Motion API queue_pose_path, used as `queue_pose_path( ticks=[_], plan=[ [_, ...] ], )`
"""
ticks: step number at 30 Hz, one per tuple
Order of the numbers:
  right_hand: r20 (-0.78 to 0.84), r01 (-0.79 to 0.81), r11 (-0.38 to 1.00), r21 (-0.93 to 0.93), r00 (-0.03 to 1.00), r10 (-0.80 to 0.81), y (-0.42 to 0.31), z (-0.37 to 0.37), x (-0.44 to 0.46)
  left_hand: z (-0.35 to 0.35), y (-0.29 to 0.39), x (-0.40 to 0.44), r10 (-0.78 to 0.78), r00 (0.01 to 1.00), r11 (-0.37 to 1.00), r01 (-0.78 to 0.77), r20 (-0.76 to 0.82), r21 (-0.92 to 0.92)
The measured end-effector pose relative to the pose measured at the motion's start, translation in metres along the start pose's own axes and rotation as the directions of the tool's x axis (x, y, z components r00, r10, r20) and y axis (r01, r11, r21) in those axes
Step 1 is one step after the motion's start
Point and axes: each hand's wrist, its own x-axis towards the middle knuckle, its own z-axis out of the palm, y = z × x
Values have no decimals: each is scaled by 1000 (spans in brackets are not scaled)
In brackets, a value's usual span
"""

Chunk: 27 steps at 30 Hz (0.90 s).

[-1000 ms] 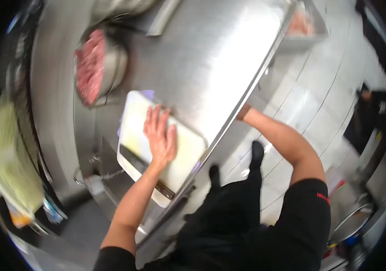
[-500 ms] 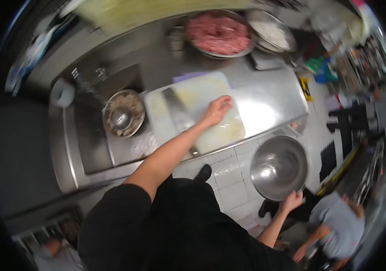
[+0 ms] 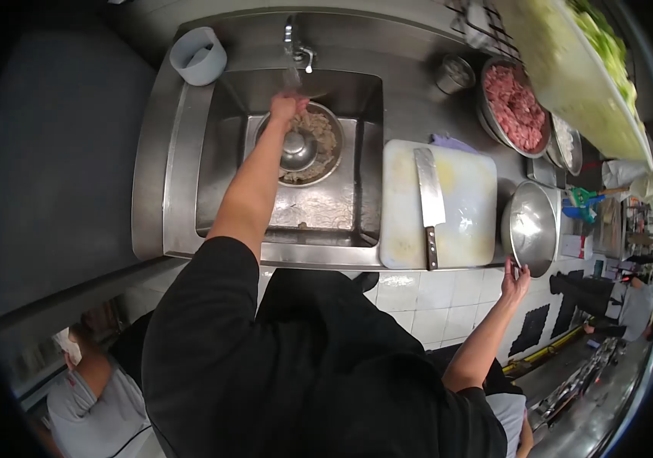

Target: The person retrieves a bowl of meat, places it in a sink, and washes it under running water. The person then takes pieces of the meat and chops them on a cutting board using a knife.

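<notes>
Under the running tap [image 3: 300, 47], my left hand [image 3: 288, 107] is over the edge of a metal bowl of pale, wet food [image 3: 319, 145] in the sink [image 3: 239, 206]. Its fingers are blurred, so their pose is unclear. Inside that bowl sits a smaller metal bowl [image 3: 298, 151]. My right hand [image 3: 516, 281] grips the rim of a big metal mixing bowl [image 3: 533, 230] at the counter's right end. Between the hands, a cleaver-like knife [image 3: 429, 191] lies on the white cutting board [image 3: 468, 206].
A bowl of raw meat [image 3: 515, 108] and a bowl of white food [image 3: 565, 145] stand at the back right. A tub of greens [image 3: 582, 76] overhangs them. A white container [image 3: 198, 57] is left of the tap. Co-workers are at lower left [image 3: 97, 412] and far right [image 3: 636, 309].
My left hand has moved from over the cutting board to the sink bowl. The big mixing bowl in my right hand has come up beside the counter. The view has swung toward the sink.
</notes>
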Motion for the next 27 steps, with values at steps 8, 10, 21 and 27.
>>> queue_pose_path(
  ticks=[8, 10, 21, 27],
  plan=[
    [367, 285, 372, -883, 914, 170, 112, 94, -192, -52, -67, 4, 71, 960, 310, -278, 270, 909],
    [535, 553, -14, -833, 812, 234, 143, 86, -194, -54, -87, -43, -32, 971, 195, -228, 239, 954],
    [577, 613, -228, -756, 789, 209, 166, 102, -214, -59, -60, -35, -184, 957, -132, -252, 226, 959],
    [508, 542, -140, -829, 833, 218, 175, 110, -205, -71, -66, -34, -92, 971, 44, -215, 219, 976]
  ],
)
